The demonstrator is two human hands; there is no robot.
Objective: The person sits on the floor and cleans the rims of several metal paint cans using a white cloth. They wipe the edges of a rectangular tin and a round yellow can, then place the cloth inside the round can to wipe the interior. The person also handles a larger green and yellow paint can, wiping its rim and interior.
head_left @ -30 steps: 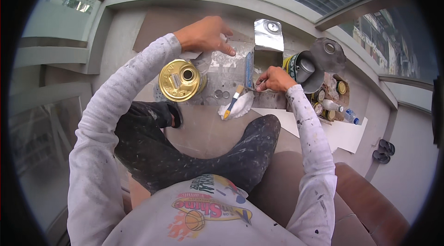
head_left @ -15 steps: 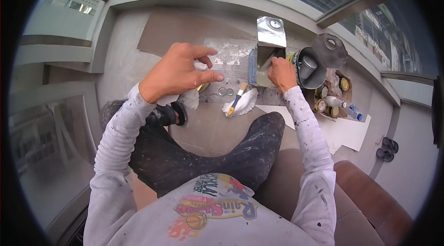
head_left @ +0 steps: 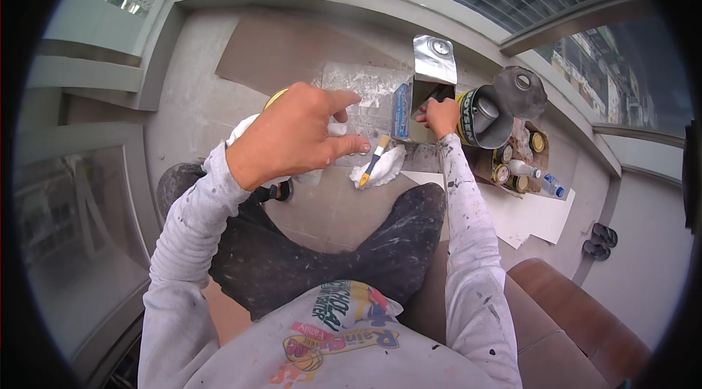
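My left hand (head_left: 300,133) hovers left of centre, thumb and forefinger apart. White cloth (head_left: 337,129) shows inside the curl of its other fingers, which are mostly hidden. A yellow rim (head_left: 273,99) peeks out just beyond the knuckles. At the mouth of an open rectangular metal tin (head_left: 434,61), its top folded up, my right hand (head_left: 442,118) is closed in a pinch; what it grips is too hard to make out. Between the hands, a flat paintbrush (head_left: 374,162) with a blue and yellow handle lies on a crumpled white rag (head_left: 387,167).
Right of the tin stands a large open can (head_left: 468,117) with a grey smaller can inside and its lid (head_left: 521,91) raised. Farther right, a cardboard box holds several small tins (head_left: 501,173) and bottles (head_left: 552,186). Cardboard (head_left: 270,53) covers the floor; black slippers (head_left: 599,241) lie far right.
My left hand has shifted slightly right and nearer to me. My right hand has moved a little left at the tin. A yellow rim now shows beyond the left knuckles rather than below the thumb.
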